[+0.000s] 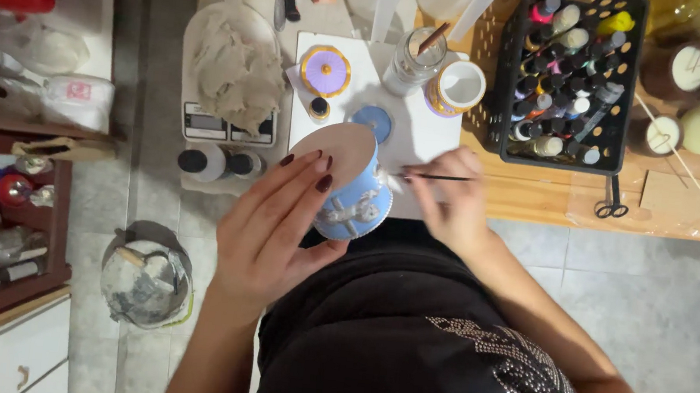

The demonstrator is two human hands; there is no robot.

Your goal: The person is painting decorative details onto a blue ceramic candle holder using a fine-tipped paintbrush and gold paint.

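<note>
the left hand (273, 223) cups a light blue round box (356, 195) with a white relief figure, fingers spread and wrapped over its tan underside, tilting it above the lap at the table's near edge. the right hand (451, 203) pinches a thin paintbrush (437, 177), fingers closed together on the handle, tip touching the box's side. behind, on a white board (412, 138), sit a purple lid with gold trim (325, 71), a small blue disc (372, 122) and a glass jar (413, 63). a black crate of paint bottles (566, 76) stands to the right; a kitchen scale (228, 123) carries grey clay at left.
</note>
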